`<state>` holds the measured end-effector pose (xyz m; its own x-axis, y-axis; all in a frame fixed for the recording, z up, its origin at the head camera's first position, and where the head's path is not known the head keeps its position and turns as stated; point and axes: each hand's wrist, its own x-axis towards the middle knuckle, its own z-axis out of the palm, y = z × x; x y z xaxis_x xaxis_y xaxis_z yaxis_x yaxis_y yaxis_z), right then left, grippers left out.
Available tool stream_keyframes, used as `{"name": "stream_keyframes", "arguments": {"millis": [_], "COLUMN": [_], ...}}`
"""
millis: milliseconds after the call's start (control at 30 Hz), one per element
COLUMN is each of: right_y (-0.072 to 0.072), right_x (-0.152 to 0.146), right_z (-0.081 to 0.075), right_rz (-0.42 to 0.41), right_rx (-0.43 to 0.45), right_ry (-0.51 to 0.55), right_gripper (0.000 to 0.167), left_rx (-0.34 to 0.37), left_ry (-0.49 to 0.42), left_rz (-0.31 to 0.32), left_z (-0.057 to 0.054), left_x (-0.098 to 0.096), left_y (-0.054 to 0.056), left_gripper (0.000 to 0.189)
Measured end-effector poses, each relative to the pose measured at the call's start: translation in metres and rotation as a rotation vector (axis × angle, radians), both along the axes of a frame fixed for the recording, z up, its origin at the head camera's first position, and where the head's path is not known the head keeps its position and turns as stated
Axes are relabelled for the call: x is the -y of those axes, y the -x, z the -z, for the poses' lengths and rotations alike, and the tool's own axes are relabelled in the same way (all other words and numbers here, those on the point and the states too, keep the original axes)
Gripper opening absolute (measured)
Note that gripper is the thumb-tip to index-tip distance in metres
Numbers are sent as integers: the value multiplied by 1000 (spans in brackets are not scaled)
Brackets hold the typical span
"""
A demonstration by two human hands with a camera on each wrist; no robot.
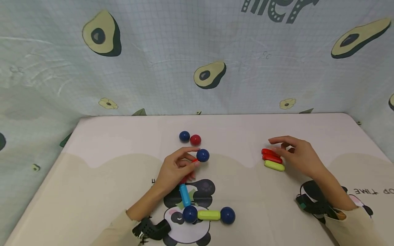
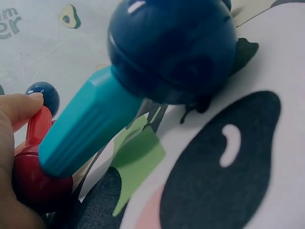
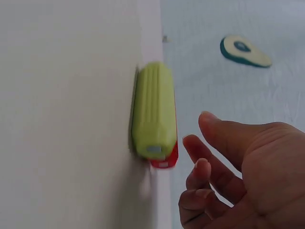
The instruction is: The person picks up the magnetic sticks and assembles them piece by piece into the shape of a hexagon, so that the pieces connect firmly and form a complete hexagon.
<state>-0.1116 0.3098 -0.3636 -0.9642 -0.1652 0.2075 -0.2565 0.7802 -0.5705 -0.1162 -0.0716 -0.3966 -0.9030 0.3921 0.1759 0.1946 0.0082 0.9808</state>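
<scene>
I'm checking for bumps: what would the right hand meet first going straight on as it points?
Probably the farthest red stick; depth is unclear, so the right hand might pass over it toward the red ball.

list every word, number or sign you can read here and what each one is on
"mer", top cut off: backdrop
"OP TIME", upside down, at the right edge; "OP" less sure: table
Mark by the left hand: partly hidden, unreadable
Squiggles on the backdrop: too faint to read
Sticks, balls: none readable
</scene>
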Motion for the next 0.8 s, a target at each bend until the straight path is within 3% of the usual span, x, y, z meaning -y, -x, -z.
{"name": "stream_keyframes", "arguments": {"millis": [167, 400, 800], "right_y": [3, 5, 4], "right_x": [-14, -19, -18], "right_z": [1, 0, 2], "right_rz": [29, -6, -32], "right_rx": [94, 217, 226], "right_ry": [-50, -47, -34], "right_gripper": [27, 28, 23], "left_rx": [-3, 9, 15], "left_ry": [-17, -22, -23], "left_rz": [13, 7, 21], "left_z": [1, 2, 3], "left_x": [1, 2, 2], "left_y": [1, 1, 3], "left_gripper": [39, 40, 44]}}
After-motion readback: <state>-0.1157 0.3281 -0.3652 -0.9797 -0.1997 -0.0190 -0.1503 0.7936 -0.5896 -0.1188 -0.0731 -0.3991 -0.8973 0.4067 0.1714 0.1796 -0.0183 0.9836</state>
